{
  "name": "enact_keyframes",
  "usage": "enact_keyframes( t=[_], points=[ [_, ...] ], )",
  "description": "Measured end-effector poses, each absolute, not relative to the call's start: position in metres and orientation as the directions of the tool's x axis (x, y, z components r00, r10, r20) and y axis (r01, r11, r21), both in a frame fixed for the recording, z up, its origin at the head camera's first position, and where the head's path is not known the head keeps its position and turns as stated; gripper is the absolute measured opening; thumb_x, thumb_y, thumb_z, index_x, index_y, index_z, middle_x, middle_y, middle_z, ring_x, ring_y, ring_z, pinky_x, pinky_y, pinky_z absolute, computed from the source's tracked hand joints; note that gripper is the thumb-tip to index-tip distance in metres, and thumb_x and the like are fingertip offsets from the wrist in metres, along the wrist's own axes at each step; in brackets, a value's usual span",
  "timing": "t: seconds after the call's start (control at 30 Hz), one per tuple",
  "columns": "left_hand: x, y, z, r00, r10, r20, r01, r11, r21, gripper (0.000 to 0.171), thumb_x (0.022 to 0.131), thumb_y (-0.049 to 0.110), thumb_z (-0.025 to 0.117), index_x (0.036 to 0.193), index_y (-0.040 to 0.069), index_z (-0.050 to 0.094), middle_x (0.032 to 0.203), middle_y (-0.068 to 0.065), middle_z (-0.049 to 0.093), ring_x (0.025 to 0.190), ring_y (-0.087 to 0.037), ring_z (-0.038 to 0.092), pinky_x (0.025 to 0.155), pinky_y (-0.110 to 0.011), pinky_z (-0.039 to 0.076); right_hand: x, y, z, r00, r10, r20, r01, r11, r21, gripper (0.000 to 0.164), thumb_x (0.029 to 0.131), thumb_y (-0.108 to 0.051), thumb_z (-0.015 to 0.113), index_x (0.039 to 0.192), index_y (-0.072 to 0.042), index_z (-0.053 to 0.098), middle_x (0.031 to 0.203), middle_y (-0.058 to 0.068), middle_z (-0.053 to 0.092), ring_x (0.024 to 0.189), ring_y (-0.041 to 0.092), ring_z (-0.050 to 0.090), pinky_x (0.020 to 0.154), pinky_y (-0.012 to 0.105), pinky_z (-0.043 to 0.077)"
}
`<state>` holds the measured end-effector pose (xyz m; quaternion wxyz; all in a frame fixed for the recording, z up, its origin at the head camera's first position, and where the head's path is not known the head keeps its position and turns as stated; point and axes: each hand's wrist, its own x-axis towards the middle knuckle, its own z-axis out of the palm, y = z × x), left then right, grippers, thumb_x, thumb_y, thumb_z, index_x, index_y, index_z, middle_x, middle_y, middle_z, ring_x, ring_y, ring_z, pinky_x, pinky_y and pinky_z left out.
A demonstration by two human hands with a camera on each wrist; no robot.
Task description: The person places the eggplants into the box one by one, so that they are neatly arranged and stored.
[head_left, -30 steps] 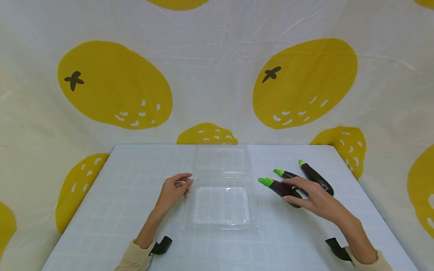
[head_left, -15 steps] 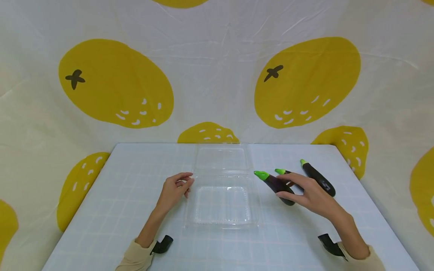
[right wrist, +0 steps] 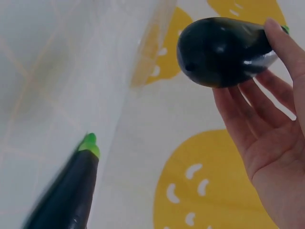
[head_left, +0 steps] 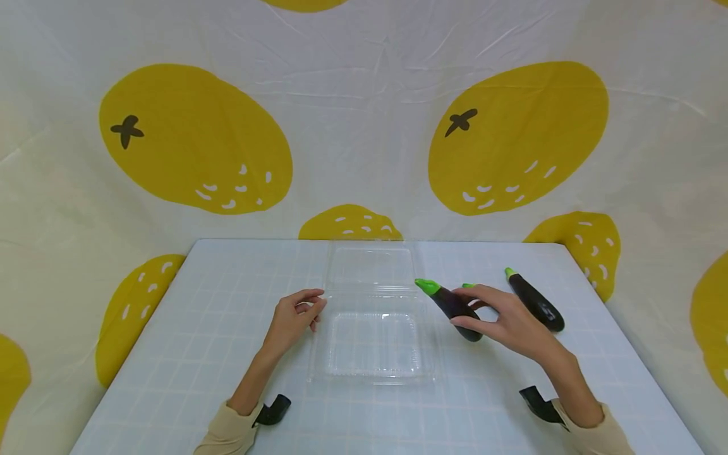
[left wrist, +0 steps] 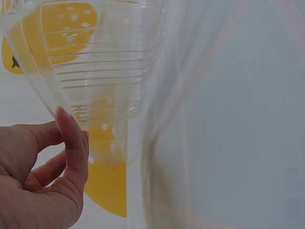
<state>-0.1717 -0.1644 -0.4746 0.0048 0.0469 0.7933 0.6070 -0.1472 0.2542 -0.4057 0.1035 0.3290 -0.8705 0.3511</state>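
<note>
My right hand (head_left: 506, 322) grips a dark purple eggplant (head_left: 449, 303) with a bright green cap, held above the table beside the container's right edge. In the right wrist view, thumb and fingers pinch this eggplant (right wrist: 219, 52) with its rounded end showing. The clear plastic clamshell container (head_left: 372, 344) lies with its lid (head_left: 372, 266) folded back. At its left edge, my left hand (head_left: 292, 321) pinches the rim near the hinge. A second eggplant (head_left: 534, 300) rests on the table at the right. Behind my right hand, another eggplant shows only its green tip (head_left: 468, 285).
The table (head_left: 188, 354) has a pale checked cover. A white curtain (head_left: 358, 126) printed with yellow fruit hangs behind the table and at its sides. Black camera mounts (head_left: 273, 411) sit at both wrists.
My right hand has lifted the eggplant and carried it left toward the container. My left hand stays at the container's edge. The other eggplants have not moved.
</note>
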Motion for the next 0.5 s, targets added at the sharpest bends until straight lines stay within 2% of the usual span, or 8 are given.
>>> enact_keyframes(
  t=[0.2, 0.4, 0.5],
  points=[
    [-0.173, -0.165, -0.475, -0.996, 0.078, 0.048, 0.067, 0.257, 0.964, 0.034, 0.098, 0.014, 0.073, 0.126, -0.004, 0.068, 0.099, -0.018, 0.068, 0.057, -0.020, 0.060, 0.059, -0.027, 0.053, -0.151, 0.244, -0.404, -0.764, -0.513, 0.391, -0.638, 0.512, -0.575, 0.047, 0.085, -0.012, 0.086, 0.128, -0.012, 0.069, 0.119, -0.001, 0.071, 0.095, 0.012, 0.070, 0.083, 0.028, 0.059],
    [-0.173, -0.165, -0.475, -0.995, 0.083, 0.051, 0.070, 0.250, 0.966, 0.034, 0.098, 0.014, 0.072, 0.126, -0.005, 0.067, 0.099, -0.019, 0.068, 0.058, -0.020, 0.060, 0.058, -0.025, 0.053, -0.153, 0.233, -0.404, -0.774, -0.519, 0.363, -0.621, 0.507, -0.598, 0.045, 0.086, -0.016, 0.085, 0.128, -0.014, 0.069, 0.119, -0.003, 0.071, 0.096, 0.011, 0.070, 0.081, 0.038, 0.061],
    [-0.173, -0.165, -0.476, -0.995, 0.084, 0.053, 0.073, 0.246, 0.966, 0.034, 0.098, 0.014, 0.072, 0.126, -0.005, 0.067, 0.100, -0.019, 0.068, 0.058, -0.019, 0.061, 0.058, -0.026, 0.054, -0.154, 0.228, -0.403, -0.782, -0.519, 0.344, -0.608, 0.516, -0.604, 0.046, 0.087, -0.019, 0.085, 0.129, -0.014, 0.069, 0.120, -0.003, 0.071, 0.097, 0.010, 0.069, 0.081, 0.037, 0.061]
  ],
)
